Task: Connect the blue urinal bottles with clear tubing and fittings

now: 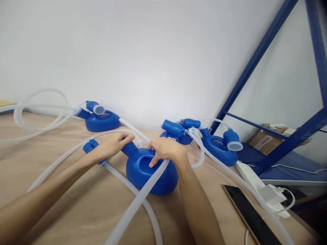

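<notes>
A blue plastic urinal bottle [153,183] stands on the table in front of me, its neck pointing up and left. My left hand [119,140] is closed at the mouth of that neck, thumb and forefinger pinched together. Wrapped over the handle on top is my right hand [165,149], its thumb on the near side. A ribbed white hose [138,200] passes just under the right hand toward me. Beneath my left forearm lies a blue funnel piece [90,146], partly hidden, joined to another white hose [127,183].
More blue bottles with hoses stand along the wall, one [102,120] at left and another [219,149] at right. A phone [251,214] and a power strip [251,178] with a white charger [272,194] lie at right, near a blue metal frame [255,61].
</notes>
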Motion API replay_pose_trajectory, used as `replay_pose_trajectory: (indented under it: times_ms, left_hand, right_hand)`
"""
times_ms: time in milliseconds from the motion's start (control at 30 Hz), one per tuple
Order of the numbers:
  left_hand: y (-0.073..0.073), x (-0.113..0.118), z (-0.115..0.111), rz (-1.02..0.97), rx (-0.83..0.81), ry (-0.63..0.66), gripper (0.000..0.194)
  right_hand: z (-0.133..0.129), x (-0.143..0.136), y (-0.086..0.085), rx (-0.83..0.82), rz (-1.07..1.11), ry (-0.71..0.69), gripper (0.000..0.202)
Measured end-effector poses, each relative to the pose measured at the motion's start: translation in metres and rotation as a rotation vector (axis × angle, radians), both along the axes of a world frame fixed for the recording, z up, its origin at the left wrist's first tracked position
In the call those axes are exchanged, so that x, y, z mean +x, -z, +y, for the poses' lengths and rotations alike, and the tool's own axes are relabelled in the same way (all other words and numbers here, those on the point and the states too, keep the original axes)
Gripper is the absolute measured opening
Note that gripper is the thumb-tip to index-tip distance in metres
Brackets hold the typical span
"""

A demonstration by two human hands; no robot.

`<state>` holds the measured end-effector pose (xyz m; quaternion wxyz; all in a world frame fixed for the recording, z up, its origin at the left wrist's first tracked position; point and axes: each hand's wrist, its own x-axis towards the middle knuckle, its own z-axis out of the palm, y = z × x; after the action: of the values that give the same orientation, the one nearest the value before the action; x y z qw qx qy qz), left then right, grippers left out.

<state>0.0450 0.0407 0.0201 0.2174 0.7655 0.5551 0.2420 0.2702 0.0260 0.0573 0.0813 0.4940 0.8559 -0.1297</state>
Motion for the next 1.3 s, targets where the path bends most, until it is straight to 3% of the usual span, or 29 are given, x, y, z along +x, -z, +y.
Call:
replay_pose_trajectory:
  times_ms: [233, 467, 667, 767, 833, 900, 1000, 1100, 1167, 1233, 1300]
  left_hand:
    - [0.002, -0.004, 0.004, -0.162, -0.107, 0.018, 0.048]
    - [0.01, -0.011, 0.014, -0.315, -0.198, 0.041, 0.05]
    - [0.002, -0.015, 0.015, -0.138, -0.13, 0.051, 0.043]
    - [-0.006, -0.013, 0.008, -0.022, -0.079, 0.015, 0.053]
    - [-0.01, -0.008, 0.003, -0.01, -0.043, -0.004, 0.058]
    - [-0.01, -0.003, -0.001, -0.03, -0.015, 0.001, 0.059]
    - [-0.006, 0.002, -0.003, -0.079, -0.022, 0.02, 0.057]
    - [0.004, 0.007, -0.004, -0.124, -0.037, 0.052, 0.055]
    - [0.012, 0.012, -0.007, -0.137, -0.033, 0.055, 0.057]
    - [0.019, 0.02, -0.011, -0.145, -0.027, 0.042, 0.06]
    - [0.023, 0.027, -0.016, -0.147, -0.013, 0.015, 0.061]
  right_hand:
    - [0.002, -0.001, 0.002, -0.001, 0.031, 0.008, 0.064]
    - [-0.002, -0.01, 0.001, 0.035, 0.023, -0.002, 0.051]
    - [-0.01, -0.012, 0.012, 0.131, 0.018, -0.063, 0.039]
    - [-0.017, -0.008, 0.019, 0.336, 0.076, -0.173, 0.04]
    - [-0.025, -0.001, 0.019, 0.457, 0.244, -0.23, 0.035]
    - [-0.037, 0.008, 0.016, 0.56, 0.48, -0.166, 0.028]
    - [-0.06, 0.028, 0.016, 0.663, 0.635, 0.091, 0.047]
    - [-0.079, 0.045, 0.035, 0.536, 0.522, 0.122, 0.059]
    - [-0.084, 0.051, 0.057, 0.614, 0.51, 0.055, 0.039]
    - [-0.082, 0.051, 0.08, 0.657, 0.485, 0.053, 0.048]
    - [-0.075, 0.048, 0.095, 0.578, 0.508, 0.072, 0.055]
